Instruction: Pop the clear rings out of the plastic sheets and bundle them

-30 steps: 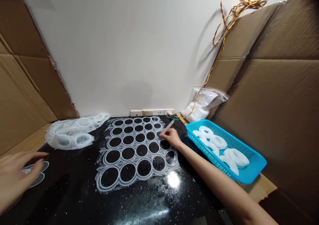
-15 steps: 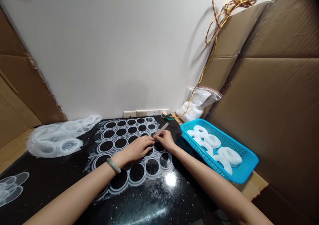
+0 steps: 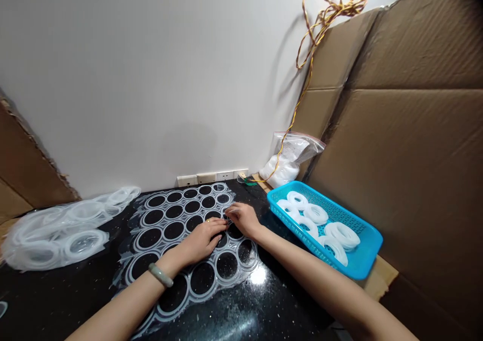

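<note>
A translucent sheet of joined rings (image 3: 204, 296) lies on the black counter, with round openings in several rows. My left hand (image 3: 206, 235) rests on the sheet with its fingers stretched flat, and a pale green bangle (image 3: 161, 275) circles that wrist. Just to its right, the fingertips of my right hand (image 3: 243, 219) are pinched together low over the sheet's right side. What those fingers hold is too small and hidden to make out. The two hands nearly touch at the fingertips.
Right of my hands stands a blue plastic basket (image 3: 362, 263) with several white rings (image 3: 316, 214). A heap of translucent ring sheets (image 3: 71, 225) lies left. Behind are wall sockets (image 3: 206, 178), a plastic bag (image 3: 285, 165) and a yellow-brown cord (image 3: 305, 87). Cardboard (image 3: 418, 140) walls the right side.
The view has shifted slightly, moving the scene left. The flat pale strip that stuck out of my right hand's fingers no longer shows. My left hand remains flat on the sheet.
</note>
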### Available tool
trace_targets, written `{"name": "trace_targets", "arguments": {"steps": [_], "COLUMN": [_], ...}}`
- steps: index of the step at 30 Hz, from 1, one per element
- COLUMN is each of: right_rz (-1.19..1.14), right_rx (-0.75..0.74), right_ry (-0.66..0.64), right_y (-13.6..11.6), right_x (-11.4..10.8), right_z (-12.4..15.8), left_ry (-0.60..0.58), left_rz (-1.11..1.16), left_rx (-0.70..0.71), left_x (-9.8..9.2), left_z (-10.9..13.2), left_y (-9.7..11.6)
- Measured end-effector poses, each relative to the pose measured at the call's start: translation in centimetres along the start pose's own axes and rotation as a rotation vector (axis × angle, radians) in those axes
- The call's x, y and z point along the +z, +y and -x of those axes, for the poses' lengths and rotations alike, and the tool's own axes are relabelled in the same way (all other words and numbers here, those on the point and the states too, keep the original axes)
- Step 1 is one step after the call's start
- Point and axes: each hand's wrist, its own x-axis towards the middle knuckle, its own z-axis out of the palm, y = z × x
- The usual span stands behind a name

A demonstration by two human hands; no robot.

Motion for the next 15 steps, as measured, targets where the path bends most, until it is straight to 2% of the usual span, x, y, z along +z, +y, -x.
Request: {"name": "trace_targets", "arguments": {"steps": [3,6,11,15], "right_rz": [0.277,0.389,0.303,0.183], "right_rx": [-0.037,0.04,0.253,0.458], "right_ry": [-0.078,-0.059,0.114,0.241], "right_y": [-0.1,0.0,0.5,1.3], "right_x": [-0.4,-0.7,-1.2,-1.9], "right_z": [-0.9,-2.2,-4.1,-4.0], "left_ry": [-0.01,-0.027,-0.023,-0.019], "left_rz": [0.04,0.045,0.057,0.057], "left_rx": [-0.015,-0.035,-0.077,-0.082], "left_x": [-0.1,-0.1,-0.1,0.0], "left_z": [0.2,0.3,0.4,0.7], "left_y": [0.0,0.0,0.0,0.1]}}
